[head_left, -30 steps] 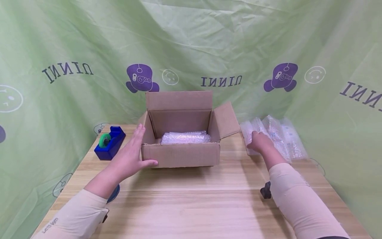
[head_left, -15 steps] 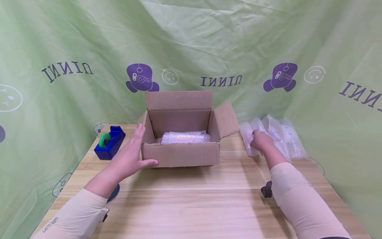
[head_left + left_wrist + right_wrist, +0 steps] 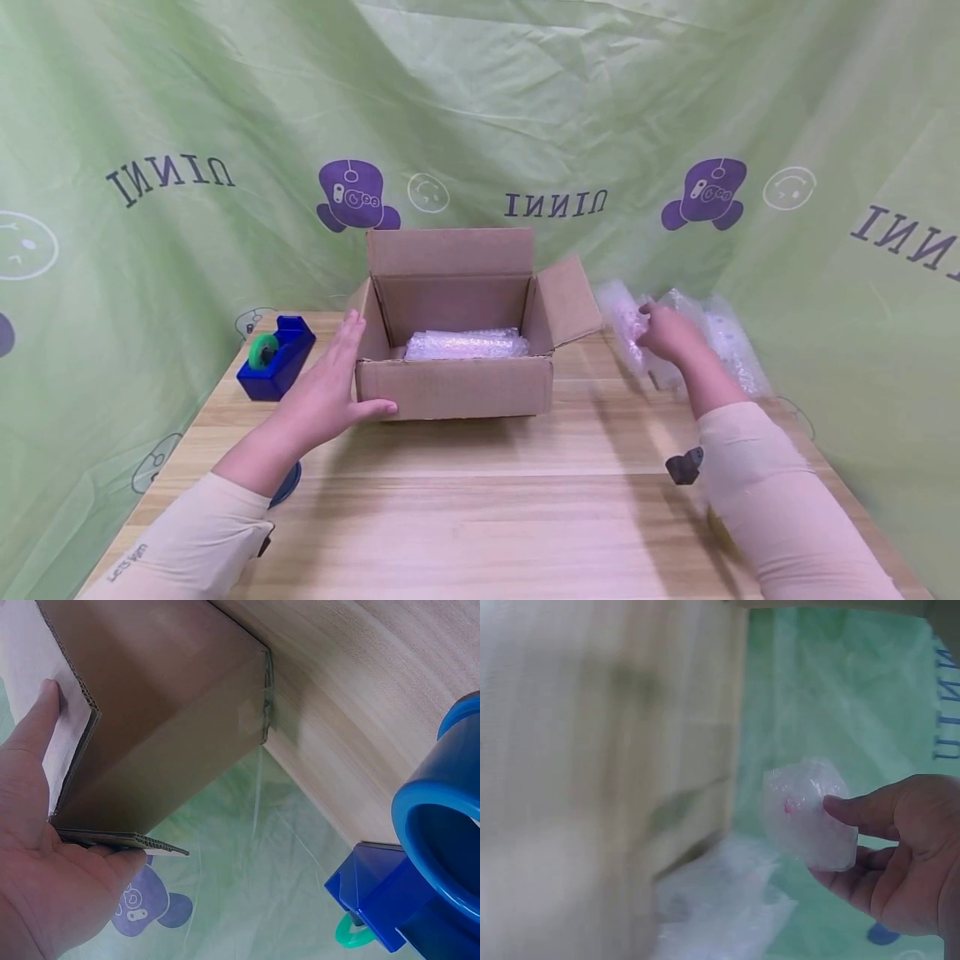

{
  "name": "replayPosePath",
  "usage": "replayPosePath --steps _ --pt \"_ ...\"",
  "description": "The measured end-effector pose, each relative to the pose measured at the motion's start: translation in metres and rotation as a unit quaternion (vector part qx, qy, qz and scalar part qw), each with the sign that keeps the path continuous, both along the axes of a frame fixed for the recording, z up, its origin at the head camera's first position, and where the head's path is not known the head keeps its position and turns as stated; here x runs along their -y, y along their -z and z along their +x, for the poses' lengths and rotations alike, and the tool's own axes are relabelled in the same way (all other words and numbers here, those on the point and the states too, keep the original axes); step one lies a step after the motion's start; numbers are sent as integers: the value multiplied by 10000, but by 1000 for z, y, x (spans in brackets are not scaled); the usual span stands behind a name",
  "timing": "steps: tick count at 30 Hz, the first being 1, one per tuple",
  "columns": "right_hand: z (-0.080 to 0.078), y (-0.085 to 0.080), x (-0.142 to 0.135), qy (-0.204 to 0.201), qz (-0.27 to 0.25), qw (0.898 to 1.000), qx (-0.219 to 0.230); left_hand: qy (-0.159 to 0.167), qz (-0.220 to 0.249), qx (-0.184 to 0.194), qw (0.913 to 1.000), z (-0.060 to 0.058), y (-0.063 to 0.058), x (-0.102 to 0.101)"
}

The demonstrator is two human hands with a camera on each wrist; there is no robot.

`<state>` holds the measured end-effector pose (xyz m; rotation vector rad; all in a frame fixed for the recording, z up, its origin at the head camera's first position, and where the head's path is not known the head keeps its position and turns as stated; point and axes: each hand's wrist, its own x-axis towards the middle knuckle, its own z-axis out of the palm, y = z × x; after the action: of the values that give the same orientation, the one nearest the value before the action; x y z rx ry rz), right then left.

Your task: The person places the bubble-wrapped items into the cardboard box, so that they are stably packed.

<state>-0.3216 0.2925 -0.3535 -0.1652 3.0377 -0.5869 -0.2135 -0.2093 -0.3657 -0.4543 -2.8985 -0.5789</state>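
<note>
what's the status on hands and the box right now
Left hand flat on box corner. Right hand grips bubble-wrapped packet, lifted off pile. One packet in box. Path clear.

A blue tape dispenser with a green roll is set at the far left of the wooden table. A green printed cloth is hung behind and along both sides.

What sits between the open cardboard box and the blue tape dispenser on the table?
In the head view, the person's left hand rests against the open cardboard box; between it and the blue tape dispenser is only bare wooden table.
</note>
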Motion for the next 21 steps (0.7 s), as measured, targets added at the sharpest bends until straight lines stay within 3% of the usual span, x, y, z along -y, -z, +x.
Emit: replayPosePath --steps 9,21 --pt "8 -46 4 -35 -197 9995 -232 69 -24 -32 10000 -2 1 1" --pt "19 -95 23 -370 -379 9940 -959 -9 8 -9 10000 -1 1 0"
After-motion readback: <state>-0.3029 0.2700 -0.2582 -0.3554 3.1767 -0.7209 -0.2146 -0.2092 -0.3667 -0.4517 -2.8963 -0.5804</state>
